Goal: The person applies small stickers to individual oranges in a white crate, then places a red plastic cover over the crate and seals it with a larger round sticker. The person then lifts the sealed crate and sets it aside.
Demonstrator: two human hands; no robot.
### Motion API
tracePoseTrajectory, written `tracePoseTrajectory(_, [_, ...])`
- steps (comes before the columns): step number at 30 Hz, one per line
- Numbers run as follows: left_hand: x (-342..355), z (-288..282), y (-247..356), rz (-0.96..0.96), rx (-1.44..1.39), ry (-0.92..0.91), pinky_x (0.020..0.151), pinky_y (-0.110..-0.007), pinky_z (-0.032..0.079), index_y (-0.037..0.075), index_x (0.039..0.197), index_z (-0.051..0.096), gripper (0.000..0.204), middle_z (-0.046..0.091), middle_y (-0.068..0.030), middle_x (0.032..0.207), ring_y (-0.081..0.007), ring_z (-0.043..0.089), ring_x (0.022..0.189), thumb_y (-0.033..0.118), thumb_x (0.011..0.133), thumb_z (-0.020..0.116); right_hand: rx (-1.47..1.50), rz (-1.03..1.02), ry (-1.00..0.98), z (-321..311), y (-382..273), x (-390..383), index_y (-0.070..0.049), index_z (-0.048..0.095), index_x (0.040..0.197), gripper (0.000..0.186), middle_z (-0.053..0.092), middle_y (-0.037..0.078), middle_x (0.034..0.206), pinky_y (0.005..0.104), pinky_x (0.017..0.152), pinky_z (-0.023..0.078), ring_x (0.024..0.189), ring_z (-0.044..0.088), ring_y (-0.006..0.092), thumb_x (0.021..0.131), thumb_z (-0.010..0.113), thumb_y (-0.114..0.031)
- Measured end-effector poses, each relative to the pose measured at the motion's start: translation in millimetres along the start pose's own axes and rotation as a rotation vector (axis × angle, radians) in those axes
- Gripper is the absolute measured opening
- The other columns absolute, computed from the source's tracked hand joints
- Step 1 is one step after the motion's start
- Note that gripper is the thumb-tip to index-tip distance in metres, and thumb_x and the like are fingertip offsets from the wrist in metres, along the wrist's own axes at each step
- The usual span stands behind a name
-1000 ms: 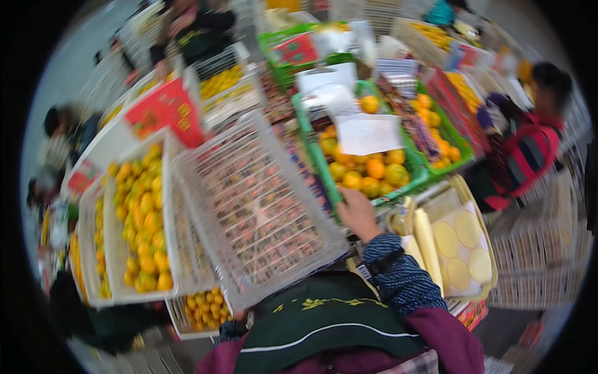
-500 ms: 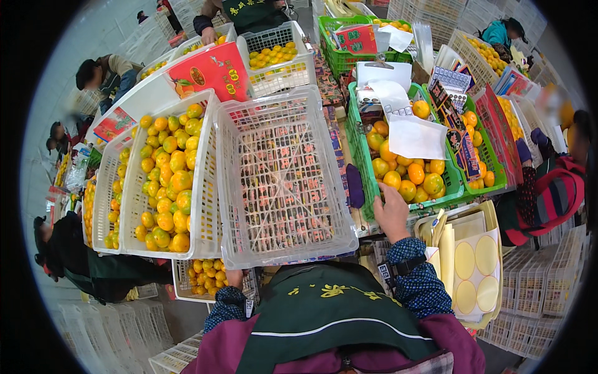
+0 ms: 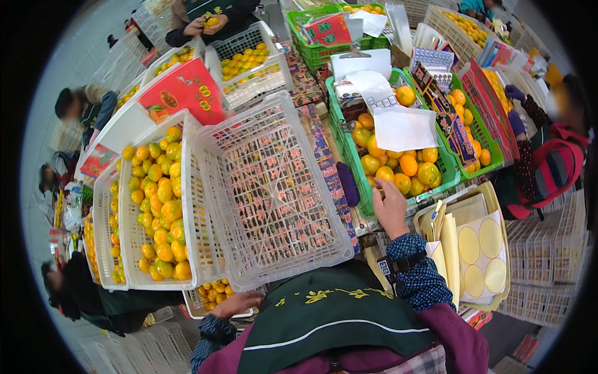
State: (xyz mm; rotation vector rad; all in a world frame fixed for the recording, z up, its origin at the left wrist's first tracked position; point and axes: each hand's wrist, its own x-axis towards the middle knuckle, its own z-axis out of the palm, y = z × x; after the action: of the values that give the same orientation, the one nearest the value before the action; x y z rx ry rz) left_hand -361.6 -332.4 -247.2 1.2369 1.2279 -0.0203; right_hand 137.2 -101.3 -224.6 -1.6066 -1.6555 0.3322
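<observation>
My right hand (image 3: 391, 207) rests at the front edge of a green basket (image 3: 453, 181), fingers reaching over the rim next to the orange mandarins (image 3: 402, 171) inside; nothing shows in its grasp. A white paper sheet (image 3: 406, 129) lies over some of that fruit. Down at the near left, my left hand (image 3: 238, 303) is stretched out with nothing visible in it. It is beside a low crate of mandarins (image 3: 215, 293), beneath the front edge of the table. Between my arms stands a translucent plastic crate (image 3: 293, 269) with no fruit in it, turned slightly on the patterned tabletop.
To the left, a white crate (image 3: 194, 249) is heaped with yellow-green mandarins (image 3: 159, 206). A bin of round yellow stickers (image 3: 481, 249) hangs at the right. A dark purple bundle (image 3: 347, 184) lies beside the green basket. Across the table a person's hands (image 3: 204, 25) hold fruit.
My left hand has come away from the translucent crate's near corner and dropped lower left. My right hand stays at the green basket's rim. The view has shifted; the co-worker opposite now holds fruit.
</observation>
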Motion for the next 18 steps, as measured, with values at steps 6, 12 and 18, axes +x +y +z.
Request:
tracePoseTrajectory(6, [-63, -83, 232, 0.045, -0.079, -0.225, 0.101, -0.034, 0.053, -0.002, 0.139, 0.062, 0.04, 0.073, -0.0136, 0.123, -0.0199, 0.067, 0.115, 0.021, 0.108, 0.065, 0.006, 0.113, 0.023, 3, 1, 7, -0.003, 0.073, 0.119, 0.027, 0.076, 0.018, 0.106, 0.0424, 0.081, 0.059, 0.093, 0.074, 0.0367, 0.095, 0.068, -0.015])
tracePoseTrajectory(12, [57, -201, 368, 0.501, 0.263, 0.138, 0.098, -0.035, 0.054, 0.002, 0.135, 0.063, 0.036, 0.07, -0.0069, 0.119, -0.0178, 0.066, 0.115, 0.02, 0.104, 0.067, -0.076, 0.053, 0.069, 3, -3, 9, -0.005, 0.075, 0.112, 0.021, 0.076, 0.017, 0.101, 0.0445, 0.076, 0.06, 0.087, 0.074, 0.0368, 0.093, 0.068, -0.012])
tracePoseTrajectory(18, [327, -259, 467, 0.41, 0.905, 0.278, 0.104, -0.04, 0.053, -0.004, 0.145, 0.054, 0.054, 0.069, -0.0217, 0.131, -0.0309, 0.067, 0.122, 0.023, 0.099, 0.065, -0.028, 0.082, 0.055, -2, 1, 17, -0.008, 0.075, 0.109, 0.019, 0.074, 0.016, 0.093, 0.0443, 0.068, 0.059, 0.08, 0.073, 0.0362, 0.091, 0.069, -0.01])
